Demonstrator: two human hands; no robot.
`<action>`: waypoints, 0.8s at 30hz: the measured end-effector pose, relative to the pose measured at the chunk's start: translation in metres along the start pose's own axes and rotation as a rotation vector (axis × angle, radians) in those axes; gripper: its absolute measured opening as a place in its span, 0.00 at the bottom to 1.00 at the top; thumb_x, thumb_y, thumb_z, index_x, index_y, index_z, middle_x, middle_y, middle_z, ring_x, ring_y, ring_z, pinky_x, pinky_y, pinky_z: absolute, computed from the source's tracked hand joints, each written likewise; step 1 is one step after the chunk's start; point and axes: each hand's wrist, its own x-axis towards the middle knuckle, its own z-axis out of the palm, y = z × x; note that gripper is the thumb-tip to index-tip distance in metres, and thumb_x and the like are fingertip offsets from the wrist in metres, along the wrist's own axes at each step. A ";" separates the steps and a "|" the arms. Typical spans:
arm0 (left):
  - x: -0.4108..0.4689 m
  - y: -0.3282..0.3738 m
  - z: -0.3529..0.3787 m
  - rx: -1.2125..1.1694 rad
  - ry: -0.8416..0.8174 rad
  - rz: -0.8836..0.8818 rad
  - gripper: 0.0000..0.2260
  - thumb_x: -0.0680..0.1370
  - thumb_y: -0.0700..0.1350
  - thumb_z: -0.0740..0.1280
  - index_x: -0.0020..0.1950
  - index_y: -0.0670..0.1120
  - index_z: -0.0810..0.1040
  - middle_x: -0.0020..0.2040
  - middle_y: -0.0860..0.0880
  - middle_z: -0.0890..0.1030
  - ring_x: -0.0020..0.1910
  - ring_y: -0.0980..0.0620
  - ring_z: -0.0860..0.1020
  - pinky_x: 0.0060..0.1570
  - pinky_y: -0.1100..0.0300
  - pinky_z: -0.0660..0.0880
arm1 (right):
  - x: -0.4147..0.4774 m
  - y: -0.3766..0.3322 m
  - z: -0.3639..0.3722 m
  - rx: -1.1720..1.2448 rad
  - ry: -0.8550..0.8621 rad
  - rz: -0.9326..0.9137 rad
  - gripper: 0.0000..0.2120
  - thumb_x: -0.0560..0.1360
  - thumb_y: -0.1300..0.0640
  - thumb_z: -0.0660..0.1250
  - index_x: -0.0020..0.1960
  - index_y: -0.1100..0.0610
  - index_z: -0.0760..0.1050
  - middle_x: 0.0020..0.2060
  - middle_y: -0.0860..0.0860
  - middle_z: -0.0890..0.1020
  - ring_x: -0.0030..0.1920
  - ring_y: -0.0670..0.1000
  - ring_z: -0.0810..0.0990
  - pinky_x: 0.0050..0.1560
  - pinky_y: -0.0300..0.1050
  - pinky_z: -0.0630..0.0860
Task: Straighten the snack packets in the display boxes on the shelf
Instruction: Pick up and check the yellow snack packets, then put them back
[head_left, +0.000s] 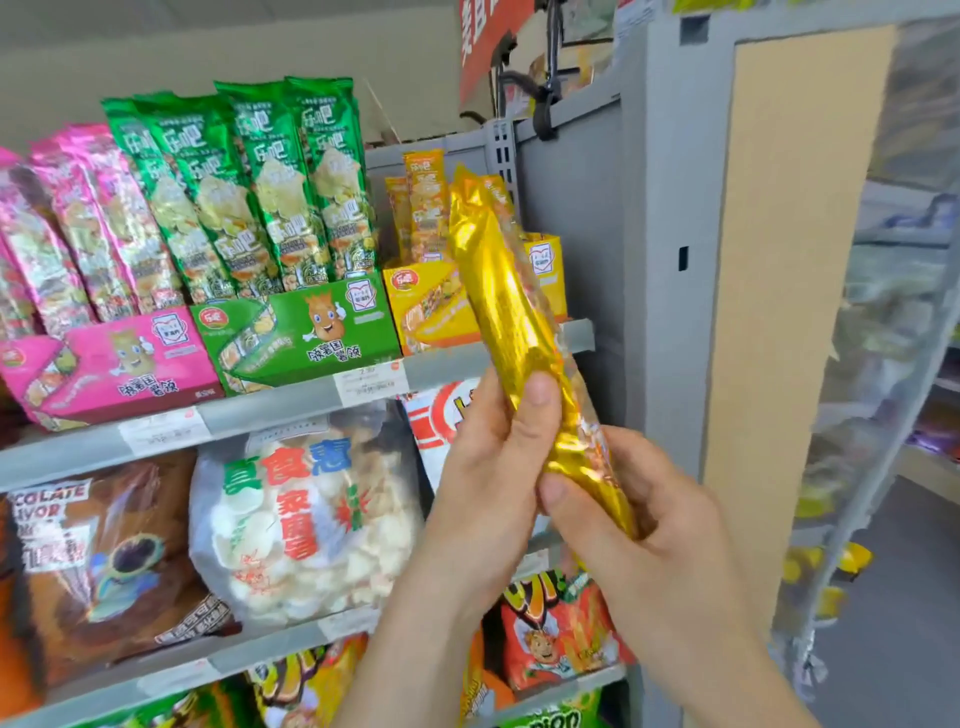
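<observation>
A long yellow foil snack packet (506, 291) stands nearly upright in front of the shelf, its gold back facing me. My left hand (485, 467) grips its lower middle with the thumb on the foil. My right hand (639, 525) holds its bottom end. Behind it is the yellow display box (431, 306) with a few yellow packets (423, 208) standing in it. To the left, the green display box (306, 332) holds upright green packets (270, 192), and the pink display box (114, 364) holds leaning pink packets (88, 223).
The grey shelf rail (260, 410) carries price tags. Below it sit a clear bag of white crackers (306, 525), a brown chocolate bag (98, 561) and orange snack bags (561, 629). A grey upright panel (665, 260) bounds the shelf on the right.
</observation>
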 end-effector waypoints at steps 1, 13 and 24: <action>-0.001 -0.003 0.001 -0.013 -0.029 -0.016 0.14 0.69 0.63 0.72 0.47 0.56 0.81 0.40 0.51 0.80 0.36 0.53 0.78 0.35 0.55 0.77 | 0.004 -0.001 -0.004 0.013 -0.016 0.002 0.10 0.67 0.48 0.70 0.48 0.40 0.79 0.34 0.47 0.83 0.29 0.46 0.79 0.31 0.35 0.74; 0.019 -0.002 -0.001 -0.218 0.339 0.052 0.18 0.70 0.54 0.71 0.55 0.45 0.83 0.54 0.42 0.83 0.51 0.46 0.81 0.58 0.46 0.75 | 0.004 0.020 -0.012 0.181 -0.259 0.043 0.20 0.67 0.40 0.71 0.58 0.34 0.75 0.45 0.43 0.85 0.41 0.47 0.83 0.41 0.44 0.80; 0.017 -0.011 -0.002 0.084 0.282 0.010 0.33 0.74 0.50 0.72 0.75 0.46 0.63 0.52 0.52 0.83 0.56 0.46 0.81 0.51 0.59 0.79 | 0.012 0.024 -0.025 -0.353 -0.009 -0.279 0.22 0.68 0.40 0.73 0.60 0.41 0.76 0.36 0.34 0.79 0.35 0.34 0.77 0.36 0.20 0.67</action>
